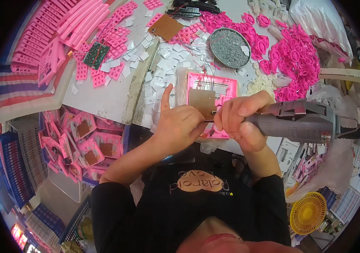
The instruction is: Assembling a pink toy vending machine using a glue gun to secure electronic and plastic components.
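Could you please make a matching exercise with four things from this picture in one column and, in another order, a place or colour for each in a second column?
Things:
1. grey electric screwdriver
2. round metal dish of screws
3. yellow fan
4. pink frame with circuit board

Places:
A. low at the right, below the table edge
B. in the right hand
C. on the table, under both hands, the left hand on its near edge
D. far on the table, among pink rings

Pairs: 1-B, 2-D, 3-A, 4-C

Bright, even overhead light fell on the worktable point(104, 99), with soft shadows and little glare; fisheye distortion bent the edges, and a black vignette ringed the slightly soft frame
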`<act>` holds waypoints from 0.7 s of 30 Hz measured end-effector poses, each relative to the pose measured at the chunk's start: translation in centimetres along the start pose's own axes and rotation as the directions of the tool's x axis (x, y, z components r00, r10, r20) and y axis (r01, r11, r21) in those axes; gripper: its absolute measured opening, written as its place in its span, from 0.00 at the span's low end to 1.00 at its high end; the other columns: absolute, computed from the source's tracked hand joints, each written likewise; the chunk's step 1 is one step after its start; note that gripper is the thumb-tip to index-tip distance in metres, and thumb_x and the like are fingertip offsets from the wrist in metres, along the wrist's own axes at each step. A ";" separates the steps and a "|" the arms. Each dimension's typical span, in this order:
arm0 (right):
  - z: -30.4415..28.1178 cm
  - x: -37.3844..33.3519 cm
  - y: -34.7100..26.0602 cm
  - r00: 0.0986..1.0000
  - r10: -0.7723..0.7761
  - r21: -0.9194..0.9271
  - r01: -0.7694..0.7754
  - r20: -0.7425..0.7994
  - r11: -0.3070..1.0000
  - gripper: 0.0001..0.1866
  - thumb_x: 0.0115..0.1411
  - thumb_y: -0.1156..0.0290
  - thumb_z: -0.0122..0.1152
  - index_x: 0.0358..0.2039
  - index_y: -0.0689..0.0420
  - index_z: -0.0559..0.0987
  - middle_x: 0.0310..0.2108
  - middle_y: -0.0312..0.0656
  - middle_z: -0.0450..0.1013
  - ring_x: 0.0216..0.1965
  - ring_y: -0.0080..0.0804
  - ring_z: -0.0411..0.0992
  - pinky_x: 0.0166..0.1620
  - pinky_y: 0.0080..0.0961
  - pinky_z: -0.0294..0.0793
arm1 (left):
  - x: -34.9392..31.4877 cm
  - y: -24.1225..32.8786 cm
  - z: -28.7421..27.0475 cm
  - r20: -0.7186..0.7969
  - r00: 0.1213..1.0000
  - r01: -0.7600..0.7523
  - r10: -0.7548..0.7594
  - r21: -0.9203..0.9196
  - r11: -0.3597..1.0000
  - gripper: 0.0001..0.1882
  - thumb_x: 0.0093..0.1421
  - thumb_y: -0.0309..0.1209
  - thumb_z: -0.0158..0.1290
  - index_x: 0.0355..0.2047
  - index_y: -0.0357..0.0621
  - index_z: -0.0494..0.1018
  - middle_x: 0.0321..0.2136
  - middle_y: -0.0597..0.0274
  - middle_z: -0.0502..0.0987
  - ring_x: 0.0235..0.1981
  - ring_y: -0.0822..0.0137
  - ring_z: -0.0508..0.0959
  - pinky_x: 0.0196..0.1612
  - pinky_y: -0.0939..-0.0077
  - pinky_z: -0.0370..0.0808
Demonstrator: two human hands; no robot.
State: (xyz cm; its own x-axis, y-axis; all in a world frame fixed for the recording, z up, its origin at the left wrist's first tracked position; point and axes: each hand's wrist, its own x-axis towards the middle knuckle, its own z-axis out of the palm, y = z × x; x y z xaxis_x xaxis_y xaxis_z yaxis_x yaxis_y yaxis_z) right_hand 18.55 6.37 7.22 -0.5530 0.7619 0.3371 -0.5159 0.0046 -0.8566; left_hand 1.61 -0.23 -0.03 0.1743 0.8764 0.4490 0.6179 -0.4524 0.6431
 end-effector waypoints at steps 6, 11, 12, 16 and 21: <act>0.4 -0.2 0.2 0.999 0.033 0.008 -0.033 -0.018 0.999 0.14 0.66 0.63 0.61 0.44 0.50 0.65 0.16 0.32 0.62 0.18 0.23 0.61 0.26 0.26 0.68 | -0.3 0.6 -0.3 -0.014 0.999 -0.046 0.048 0.115 0.992 0.11 0.47 0.28 0.67 0.25 0.48 0.74 0.24 0.71 0.77 0.31 0.71 0.81 0.69 0.31 0.48; 0.4 -0.1 0.4 0.999 0.031 0.020 -0.031 -0.009 0.999 0.14 0.66 0.63 0.60 0.44 0.50 0.64 0.16 0.32 0.62 0.18 0.23 0.60 0.26 0.26 0.67 | -0.1 0.7 -0.8 0.028 0.998 -0.052 0.048 0.137 0.989 0.10 0.47 0.29 0.66 0.26 0.48 0.74 0.24 0.70 0.76 0.31 0.71 0.81 0.69 0.31 0.49; 0.5 -0.2 0.5 0.999 0.028 0.013 -0.028 -0.018 1.000 0.14 0.65 0.64 0.60 0.44 0.50 0.64 0.16 0.32 0.61 0.18 0.23 0.61 0.26 0.27 0.68 | -0.1 0.6 -0.8 0.031 0.998 -0.065 0.062 0.128 0.990 0.10 0.48 0.29 0.66 0.26 0.48 0.74 0.25 0.70 0.76 0.32 0.71 0.81 0.69 0.31 0.49; 0.4 -0.6 0.8 0.998 0.050 -0.029 -0.051 -0.035 0.998 0.14 0.65 0.66 0.61 0.44 0.51 0.65 0.16 0.32 0.61 0.19 0.23 0.62 0.28 0.28 0.68 | -0.8 -0.7 -0.5 0.070 0.986 -0.155 0.148 0.112 0.982 0.06 0.52 0.30 0.63 0.27 0.47 0.75 0.28 0.69 0.79 0.33 0.68 0.82 0.69 0.31 0.50; -1.0 -1.5 3.5 0.995 0.045 -0.160 -0.059 -0.087 0.985 0.14 0.65 0.68 0.61 0.43 0.52 0.65 0.19 0.34 0.63 0.19 0.23 0.62 0.30 0.30 0.69 | 0.4 -1.6 -3.6 -0.124 0.982 0.164 -0.144 0.168 0.972 0.06 0.58 0.31 0.60 0.27 0.48 0.75 0.25 0.67 0.79 0.31 0.64 0.81 0.66 0.43 0.55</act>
State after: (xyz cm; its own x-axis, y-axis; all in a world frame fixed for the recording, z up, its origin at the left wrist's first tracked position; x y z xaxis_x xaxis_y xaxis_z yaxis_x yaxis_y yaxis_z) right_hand 18.26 5.85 3.35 -0.5169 0.8147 0.2629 -0.3713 0.0634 -0.9264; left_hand -2.04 0.26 1.39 -0.0130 0.9050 0.4252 0.7579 -0.2685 0.5946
